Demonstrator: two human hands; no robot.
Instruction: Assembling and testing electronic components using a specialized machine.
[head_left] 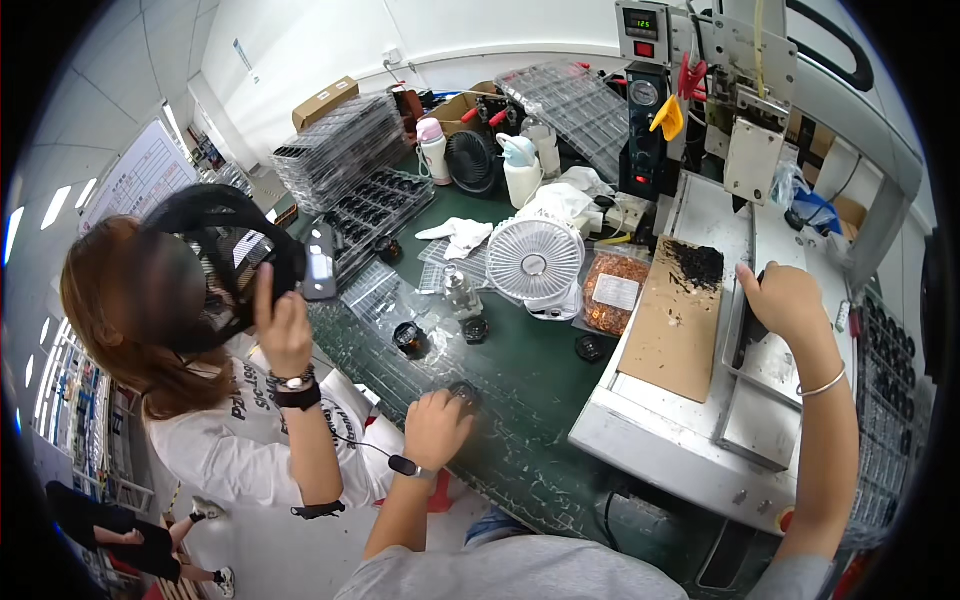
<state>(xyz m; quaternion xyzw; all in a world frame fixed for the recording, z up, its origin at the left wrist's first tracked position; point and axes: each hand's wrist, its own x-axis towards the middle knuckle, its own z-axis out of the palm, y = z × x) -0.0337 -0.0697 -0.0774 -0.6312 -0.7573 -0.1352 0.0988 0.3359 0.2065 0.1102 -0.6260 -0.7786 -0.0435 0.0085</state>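
Observation:
My left hand rests low over the front of the green table, its fingers curled on a small black round part. My right hand is at the machine bed on the right, thumb raised and fingers bent down beside a dark metal fixture. What those fingers grip is hidden behind the hand. Left of it, a brown cardboard sheet carries a heap of tiny black pieces. More black round parts lie on the table between my hands, one near a small clear bottle.
A co-worker sits close at my left, one hand raised by a black headgear. A white fan and a bag of copper-coloured pieces stand mid-table. Clear trays are stacked behind. The press head overhangs the bed.

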